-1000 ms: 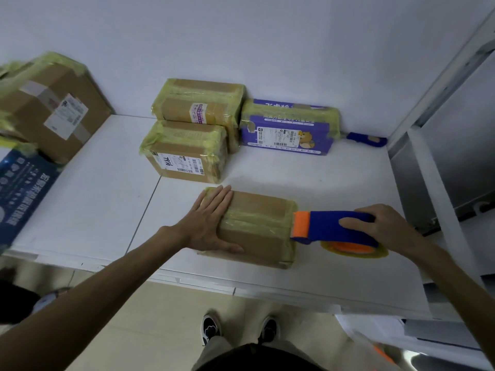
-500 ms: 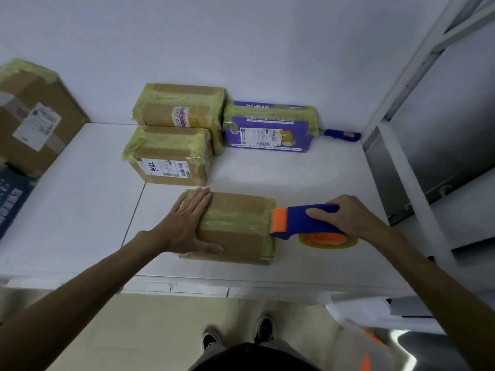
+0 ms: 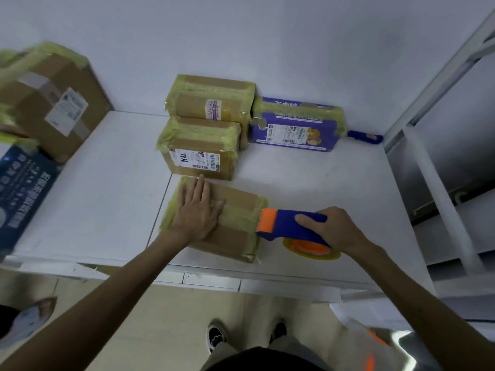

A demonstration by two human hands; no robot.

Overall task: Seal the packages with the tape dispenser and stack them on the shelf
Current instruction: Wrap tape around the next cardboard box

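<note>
Now slid atop the carton (image 3: pixel 238 207) on the counter (image 3: pixel 107 199), my left grip (image 3: pixel 197 214) is pressing flat-palmed while my right grip (image 3: pixel 337 228) is clasping the tape dispenser (image 3: pixel 284 226) at its end; it's looking stiff, light, best lifted by its sides.

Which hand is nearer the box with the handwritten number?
Left. The left hand lies just in front of the box, fingertips almost touching it; the right hand is farther, front right.

Parcel packing or mailroom spot. Taped cardboard packages (image 3: pixel 199 148) with printed shipping labels crowd a white table (image 3: pixel 321 178) against a bare wall (image 3: pixel 267 36). A tape dispenser (image 3: pixel 286 226) is out, and a metal shelf rack (image 3: pixel 436 188) stands at right.
</note>
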